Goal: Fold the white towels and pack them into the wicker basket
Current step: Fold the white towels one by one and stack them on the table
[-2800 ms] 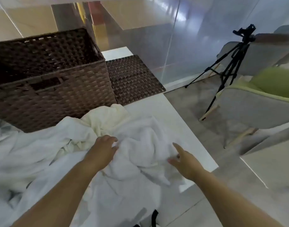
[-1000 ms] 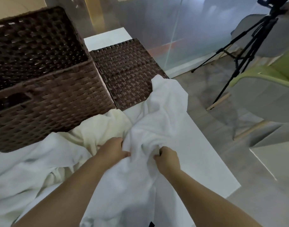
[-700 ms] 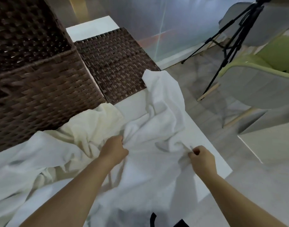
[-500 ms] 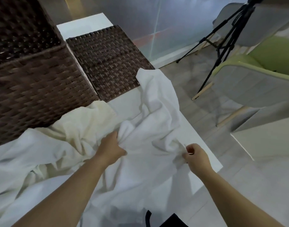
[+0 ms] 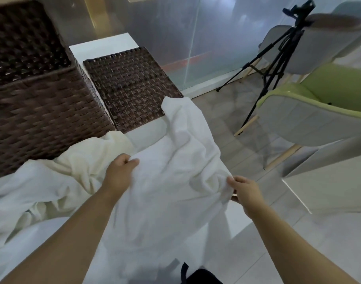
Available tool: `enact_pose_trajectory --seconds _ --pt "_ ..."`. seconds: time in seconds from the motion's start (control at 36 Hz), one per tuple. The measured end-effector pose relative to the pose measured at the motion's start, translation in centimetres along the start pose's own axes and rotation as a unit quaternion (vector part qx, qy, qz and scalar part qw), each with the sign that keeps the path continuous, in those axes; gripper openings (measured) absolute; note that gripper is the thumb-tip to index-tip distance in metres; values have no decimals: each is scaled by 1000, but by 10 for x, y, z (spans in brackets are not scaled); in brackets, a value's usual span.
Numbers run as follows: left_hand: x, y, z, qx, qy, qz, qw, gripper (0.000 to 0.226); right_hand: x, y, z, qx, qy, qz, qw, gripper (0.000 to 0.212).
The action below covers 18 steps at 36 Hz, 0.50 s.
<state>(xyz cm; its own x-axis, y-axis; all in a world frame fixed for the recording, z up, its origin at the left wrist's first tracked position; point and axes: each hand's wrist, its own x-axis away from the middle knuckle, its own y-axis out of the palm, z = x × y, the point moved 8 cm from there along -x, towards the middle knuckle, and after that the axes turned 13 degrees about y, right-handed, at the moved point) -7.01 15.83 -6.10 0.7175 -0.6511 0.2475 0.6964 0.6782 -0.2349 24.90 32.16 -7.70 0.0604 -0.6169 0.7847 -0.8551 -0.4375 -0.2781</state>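
A crumpled white towel [image 5: 175, 181] lies spread over the near right part of the white table, one corner reaching up onto the flat wicker lid. My left hand [image 5: 119, 173] grips its upper left edge. My right hand [image 5: 245, 190] pinches a bunched fold at its right edge, near the table's side. More white and cream towels [image 5: 58, 177] are heaped to the left. The dark brown wicker basket [image 5: 42, 111] stands open at the back left, with nothing visible inside.
A flat wicker lid [image 5: 130, 87] lies on the table [image 5: 105, 43] right of the basket. Beyond the table's right edge stand a black tripod [image 5: 278, 52], a green and grey chair [image 5: 318, 111] and a glass wall.
My hands have moved apart along the towel, the right one sliding right toward the table edge. The towel is pulled wider and flatter between them.
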Motion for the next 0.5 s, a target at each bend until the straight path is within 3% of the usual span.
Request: enact_pose_trajectory --seconds 0.11,0.19,0.25,0.39,0.5 --pt "3 -22 28 -11 34 55 998 21 2 -38 -33 3 -43 40 998 25" --pt "13 -23 52 42 47 34 997 27 5 -56 -71 32 -94 63 993 26" --pt "21 -20 63 62 42 12 997 31 8 -59 -98 41 -135 52 989 30" --pt "33 -11 79 77 35 -9 996 17 34 -51 -163 56 -229 19 972 38" --pt "46 -3 87 92 13 -35 995 20 54 -35 -198 101 -271 -20 957 30"
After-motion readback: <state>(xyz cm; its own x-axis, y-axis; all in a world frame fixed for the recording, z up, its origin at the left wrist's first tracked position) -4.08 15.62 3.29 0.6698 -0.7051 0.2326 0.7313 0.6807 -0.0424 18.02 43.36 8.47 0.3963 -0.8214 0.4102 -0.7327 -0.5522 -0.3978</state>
